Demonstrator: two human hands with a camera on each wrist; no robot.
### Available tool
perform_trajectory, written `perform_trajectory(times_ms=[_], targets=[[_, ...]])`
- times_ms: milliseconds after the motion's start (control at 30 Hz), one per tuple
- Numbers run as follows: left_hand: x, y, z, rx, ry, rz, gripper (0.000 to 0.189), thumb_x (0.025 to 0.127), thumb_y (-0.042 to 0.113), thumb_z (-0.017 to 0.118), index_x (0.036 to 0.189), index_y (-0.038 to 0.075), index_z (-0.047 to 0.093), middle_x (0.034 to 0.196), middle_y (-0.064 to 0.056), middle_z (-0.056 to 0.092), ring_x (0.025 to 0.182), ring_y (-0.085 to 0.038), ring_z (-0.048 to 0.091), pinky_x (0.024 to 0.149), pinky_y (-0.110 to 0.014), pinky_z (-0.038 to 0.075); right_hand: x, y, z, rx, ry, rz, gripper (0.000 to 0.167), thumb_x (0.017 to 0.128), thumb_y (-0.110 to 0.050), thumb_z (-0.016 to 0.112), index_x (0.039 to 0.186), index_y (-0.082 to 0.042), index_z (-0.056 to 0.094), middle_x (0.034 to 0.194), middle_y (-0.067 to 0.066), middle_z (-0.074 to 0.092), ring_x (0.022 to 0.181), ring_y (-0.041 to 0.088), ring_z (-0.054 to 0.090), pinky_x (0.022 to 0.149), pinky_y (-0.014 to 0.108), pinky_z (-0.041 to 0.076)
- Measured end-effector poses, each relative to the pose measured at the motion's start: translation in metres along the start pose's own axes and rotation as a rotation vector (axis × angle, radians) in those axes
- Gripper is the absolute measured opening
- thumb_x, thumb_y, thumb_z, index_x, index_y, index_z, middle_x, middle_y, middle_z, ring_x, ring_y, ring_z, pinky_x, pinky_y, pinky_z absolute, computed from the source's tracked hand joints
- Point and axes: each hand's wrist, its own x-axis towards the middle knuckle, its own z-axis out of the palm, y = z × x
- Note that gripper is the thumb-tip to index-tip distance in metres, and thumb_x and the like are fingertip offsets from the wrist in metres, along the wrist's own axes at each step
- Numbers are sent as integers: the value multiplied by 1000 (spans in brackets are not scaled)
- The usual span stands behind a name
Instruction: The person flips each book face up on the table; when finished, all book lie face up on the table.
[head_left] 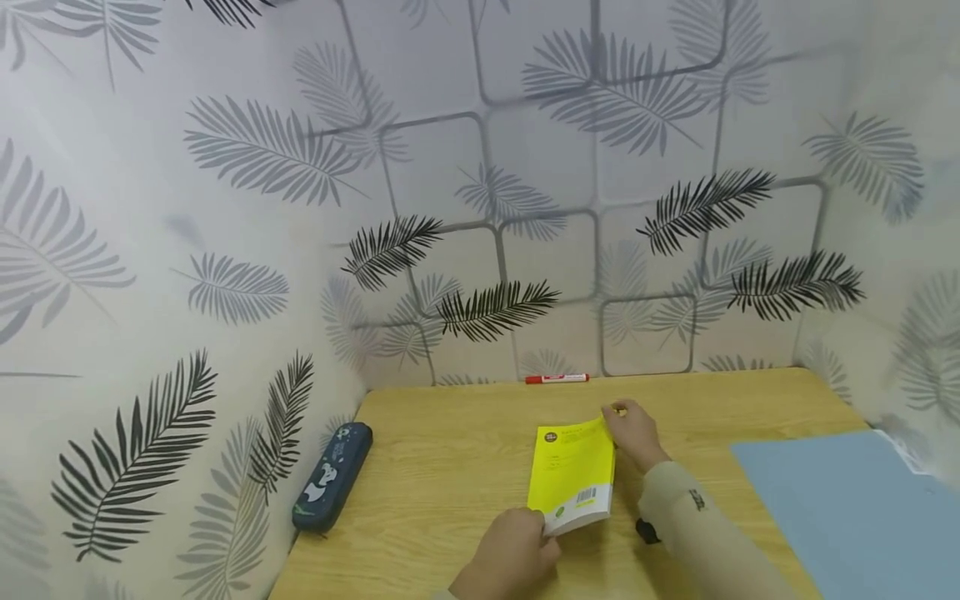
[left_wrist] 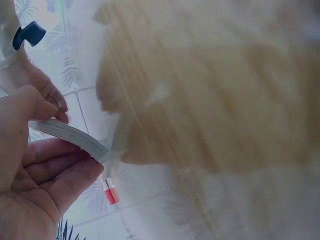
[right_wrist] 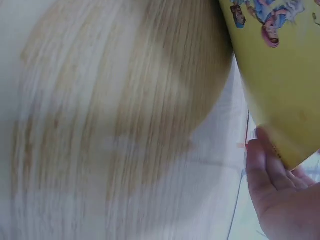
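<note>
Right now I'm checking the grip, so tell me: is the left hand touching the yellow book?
Touching: the left wrist view shows the left hand pinching the yellow book between thumb and fingers.

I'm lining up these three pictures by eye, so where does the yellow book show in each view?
Head: lower half, right of centre; the yellow book is held between the left hand and the right hand.
Left wrist: at the left, edge-on, its page edges in the left hand.
Right wrist: upper right, its illustrated cover showing, the right hand at its lower corner.
Shared landmark: the wood-grain tabletop, in all three views.
</note>
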Motion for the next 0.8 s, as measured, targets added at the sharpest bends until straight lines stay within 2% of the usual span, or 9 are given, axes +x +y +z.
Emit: perform_trajectory(times_ms=[67, 167, 267, 367, 467, 533, 633, 700, 800], targets=[[-2, 2, -1, -59, -10, -22, 16, 91, 22, 71, 89, 6, 71, 70, 6, 56, 58, -10, 50, 50, -24, 44, -2, 1, 0, 38, -28, 24, 70, 108, -46, 45, 150, 8, 34, 150, 34, 38, 132, 47, 45, 109, 59, 41], [-4, 3, -1, -122, -9, -22, 16, 91, 21, 72, 94, 6, 72, 77, 5, 61, 62, -9, 54, 53, -23, 48, -2, 2, 1, 126, -60, 56, 80, 106, -57, 42, 155, 4, 27, 157, 32, 29, 142, 48, 34, 117, 60, 29], [-5, 1, -2, -167, 8, 8, 23, 93, 21, 72, 110, 7, 69, 89, 2, 67, 68, -6, 55, 58, -21, 51, -2, 2, 2, 194, -59, 49, 85, 105, -62, 38, 157, 4, 26, 157, 30, 32, 142, 46, 35, 117, 59, 30], [-5, -3, 0, -188, 32, 56, 35, 97, 20, 69, 127, 10, 55, 101, -4, 70, 67, -4, 55, 59, -19, 51, -2, 2, 2, 265, -70, 31, 86, 105, -62, 36, 156, 6, 25, 154, 30, 35, 138, 44, 41, 115, 57, 34], [-7, -6, 0, -150, 69, 106, 47, 100, 20, 66, 139, 17, 40, 114, -9, 68, 70, -6, 58, 64, -21, 54, -1, 3, 2, 321, -96, 29, 85, 106, -60, 37, 158, 6, 18, 154, 30, 33, 134, 43, 44, 115, 57, 34], [-8, -6, -1, -105, 106, 138, 61, 101, 22, 66, 150, 23, 29, 134, -10, 61, 83, -8, 63, 74, -24, 57, 0, 4, 2, 333, -113, 33, 86, 106, -61, 36, 158, 4, 13, 156, 30, 29, 133, 43, 45, 116, 58, 32], [-10, -5, -2, -36, 160, 212, 78, 103, 21, 64, 159, 31, 12, 145, -7, 49, 95, -12, 65, 83, -28, 58, 2, 6, 3, 338, -125, 39, 87, 106, -61, 33, 159, 4, 9, 158, 31, 23, 136, 44, 41, 118, 58, 29], [-11, -4, -3, -11, 203, 285, 82, 103, 18, 62, 162, 32, 7, 143, -7, 46, 90, -11, 65, 80, -25, 58, 2, 8, 4, 347, -123, 45, 87, 107, -61, 32, 158, 5, 9, 158, 31, 22, 137, 43, 37, 118, 58, 28], [-12, -3, -7, 44, 270, 382, 81, 103, 11, 62, 163, 29, 10, 138, -8, 44, 76, -5, 57, 70, -16, 54, 1, 11, 5, 373, -123, 44, 85, 107, -59, 32, 158, 6, 10, 156, 32, 23, 138, 45, 37, 116, 58, 33]])
